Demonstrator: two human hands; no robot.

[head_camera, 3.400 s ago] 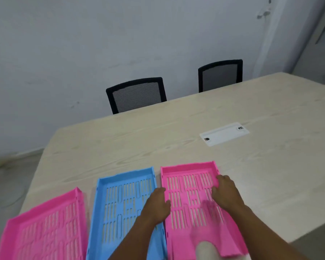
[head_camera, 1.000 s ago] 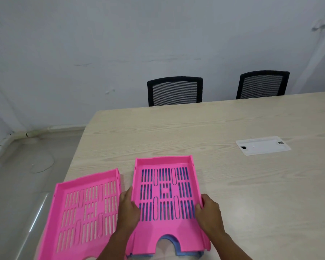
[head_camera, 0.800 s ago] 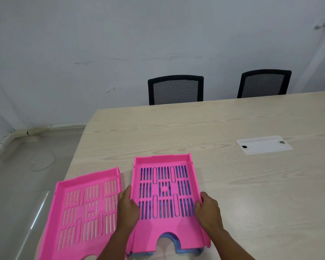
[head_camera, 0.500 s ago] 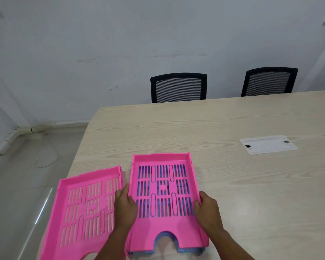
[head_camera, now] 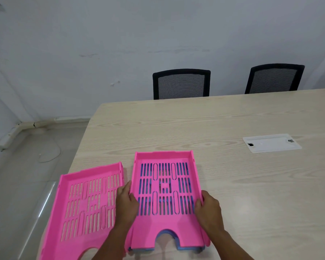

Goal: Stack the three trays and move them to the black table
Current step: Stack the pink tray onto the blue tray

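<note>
A pink slotted tray sits nested on top of a blue tray; the blue one shows through the slots and along the near edge. My left hand grips the stack's left wall and my right hand grips its right wall. A second pink tray lies alone to the left, close to the table's left edge, apart from the stack.
The light wooden table has a white cable cover plate at the right. Two black mesh chairs stand at the far side. Bare floor lies beyond the table's left edge.
The right-hand pink tray has been put onto the blue tray since the earliest frame. Over the last second both hands stay on the stack's side walls; the stack barely moves.
</note>
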